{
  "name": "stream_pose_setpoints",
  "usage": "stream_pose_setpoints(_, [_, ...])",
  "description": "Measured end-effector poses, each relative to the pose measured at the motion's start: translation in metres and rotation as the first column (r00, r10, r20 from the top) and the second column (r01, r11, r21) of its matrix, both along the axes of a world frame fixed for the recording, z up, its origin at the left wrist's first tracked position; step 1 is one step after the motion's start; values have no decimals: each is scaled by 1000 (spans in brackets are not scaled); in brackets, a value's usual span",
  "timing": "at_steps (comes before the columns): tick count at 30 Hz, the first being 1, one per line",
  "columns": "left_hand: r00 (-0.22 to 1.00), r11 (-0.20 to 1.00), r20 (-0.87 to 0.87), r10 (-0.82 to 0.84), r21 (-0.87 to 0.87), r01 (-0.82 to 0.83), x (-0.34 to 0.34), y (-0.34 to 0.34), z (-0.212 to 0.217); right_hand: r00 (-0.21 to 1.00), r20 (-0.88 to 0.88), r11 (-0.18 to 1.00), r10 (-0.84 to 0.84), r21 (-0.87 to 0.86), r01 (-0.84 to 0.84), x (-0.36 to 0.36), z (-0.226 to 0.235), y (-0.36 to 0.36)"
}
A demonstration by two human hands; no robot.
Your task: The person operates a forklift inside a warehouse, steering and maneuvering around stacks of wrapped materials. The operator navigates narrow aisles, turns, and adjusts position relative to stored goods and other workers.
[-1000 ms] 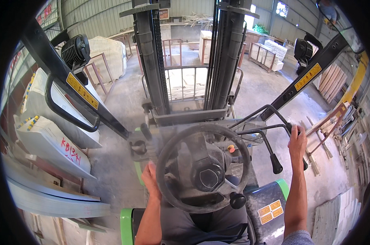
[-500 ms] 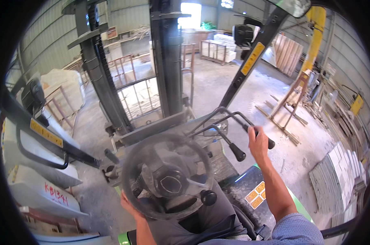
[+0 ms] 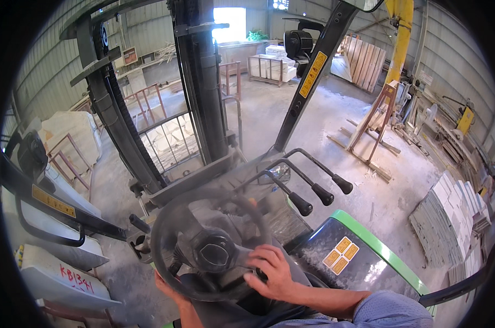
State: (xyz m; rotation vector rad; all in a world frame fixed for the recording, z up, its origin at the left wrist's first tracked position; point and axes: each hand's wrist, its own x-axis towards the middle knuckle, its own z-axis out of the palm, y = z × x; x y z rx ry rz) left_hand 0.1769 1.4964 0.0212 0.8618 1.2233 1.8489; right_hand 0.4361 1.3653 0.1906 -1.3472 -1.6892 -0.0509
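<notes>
In front of me is a black steering wheel (image 3: 159,252) with a round hub. My left hand (image 3: 171,290) is closed around its lower left rim, with most of the fingers hidden behind it. At the lower right of the wheel, my right hand (image 3: 274,273) curls its fingers and thumb over the rim; the wheel's round knob is hidden, so I cannot tell whether the palm is on it. Three control levers, a near lever (image 3: 300,204), a middle lever (image 3: 323,194) and a far lever (image 3: 342,185), stand to the right, untouched.
A forklift mast (image 3: 201,104) rises ahead. Grey-white slabs (image 3: 70,276) lie close on the left. Stacked panels (image 3: 441,221) stand on the right, beyond the green-edged side cover (image 3: 376,257). An A-shaped frame (image 3: 376,123) and a yellow post (image 3: 399,49) are farther off.
My right hand has let go of the lever grips and moved left and down onto the steering wheel. My left hand stays on the rim. The whole view has shifted, with the scene moving left.
</notes>
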Motion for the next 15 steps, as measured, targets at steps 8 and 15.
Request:
stream_pose_setpoints(8, [978, 1000, -207, 26, 10, -24, -9, -11, -27, 987, 59, 967, -150, 219, 133, 31, 7, 53])
stream_pose_setpoints(15, [991, 972, -130, -23, -235, -8, -10, -21, -8, 990, 18, 967, -140, 216, 133, 5, 29, 136])
